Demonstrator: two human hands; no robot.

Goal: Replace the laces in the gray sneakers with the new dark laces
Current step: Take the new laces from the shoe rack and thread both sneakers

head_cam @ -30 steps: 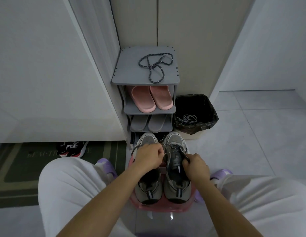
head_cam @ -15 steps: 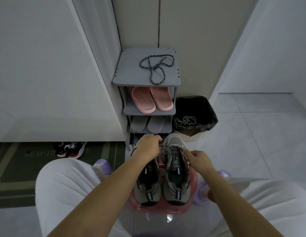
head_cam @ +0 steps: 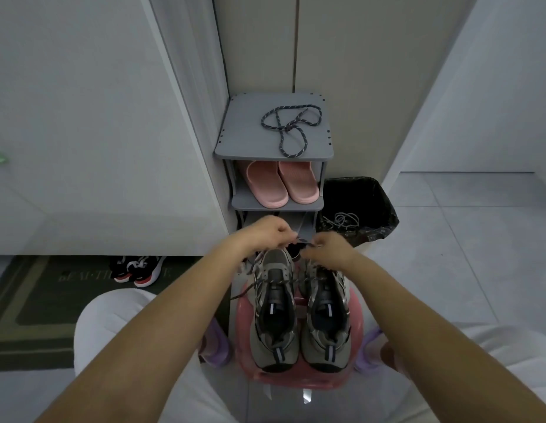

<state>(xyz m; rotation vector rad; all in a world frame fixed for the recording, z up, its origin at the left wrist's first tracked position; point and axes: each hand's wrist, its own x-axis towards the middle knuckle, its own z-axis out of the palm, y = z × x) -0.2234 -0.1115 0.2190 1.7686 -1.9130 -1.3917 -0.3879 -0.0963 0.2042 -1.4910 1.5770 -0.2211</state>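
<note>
Two gray sneakers stand side by side on a pink stool [head_cam: 296,380]: the left sneaker [head_cam: 273,325] and the right sneaker [head_cam: 325,325]. A dark speckled lace [head_cam: 279,282] runs across the left sneaker's lower eyelets and up to my hands. My left hand [head_cam: 270,233] and my right hand [head_cam: 325,250] meet above the sneakers' toes, each pinching an end of that lace. A second dark lace [head_cam: 288,129] lies coiled on top of the gray shoe rack [head_cam: 235,141].
Pink slippers [head_cam: 281,184] sit on the rack's second shelf. A black-lined bin [head_cam: 372,203] to the right holds pale old laces [head_cam: 342,221]. Black-and-red sneakers [head_cam: 137,270] lie on a dark mat [head_cam: 36,300] at left. My knees in white trousers flank the stool.
Both hands rose from the sneakers' tongues to above the toes and came together, drawing the dark lace's ends up. The view shifted slightly downward.
</note>
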